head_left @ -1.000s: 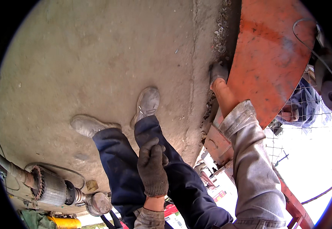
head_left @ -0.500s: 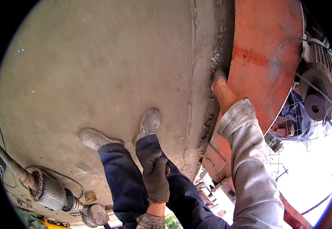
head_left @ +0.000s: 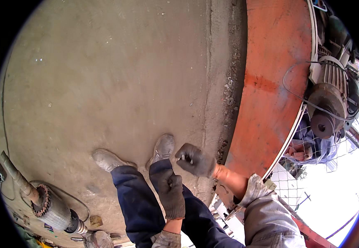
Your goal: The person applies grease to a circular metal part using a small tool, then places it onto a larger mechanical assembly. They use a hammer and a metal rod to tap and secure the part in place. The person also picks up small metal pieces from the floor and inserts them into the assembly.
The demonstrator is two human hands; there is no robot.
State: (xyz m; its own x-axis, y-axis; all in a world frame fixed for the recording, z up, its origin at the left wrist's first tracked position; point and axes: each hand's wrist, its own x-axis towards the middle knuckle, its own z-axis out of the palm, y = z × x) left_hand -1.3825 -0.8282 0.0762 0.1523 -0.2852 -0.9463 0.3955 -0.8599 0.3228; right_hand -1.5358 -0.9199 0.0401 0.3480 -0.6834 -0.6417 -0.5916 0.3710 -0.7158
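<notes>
Lower centre of the frame: both hands gloved in dark knit, meeting just above the person's knees. Right hand (head_left: pixel 196 160) curled, its fingertips pinching a small pale piece (head_left: pixel 183 157) — looks like a short metal pin or screw, too small to be sure. Left hand (head_left: pixel 169 188) just below and beside it, closed into a loose fist; whether it grips anything I cannot tell. The two gloves sit near each other but apart.

Judgement on handling: thick gloves blunt the feel, so a piece this small wants a firm fingertip pinch, kept over the lap rather than over the gritty gap by the wall, where a drop would be hard to find. Bringing the left hand up underneath as a catch would help.

Surface: bare grey concrete floor (head_left: pixel 117 82), dusty and stained, filling the upper left and centre. Two worn grey shoes (head_left: pixel 163 146) planted on it, dark blue trousers above. A seam runs down the floor toward a band of rubble and loose bits along the edge of a large curved orange metal panel (head_left: pixel 274 82) at right.

Room: an electric motor (head_left: pixel 328 99) with ribbed casing and a pulley, upper right, thin wire looping off it. Wire mesh and bright daylight at lower right. Lower left, a motor armature (head_left: pixel 51 208) with a toothed ring lying on the floor, on a long shaft.
</notes>
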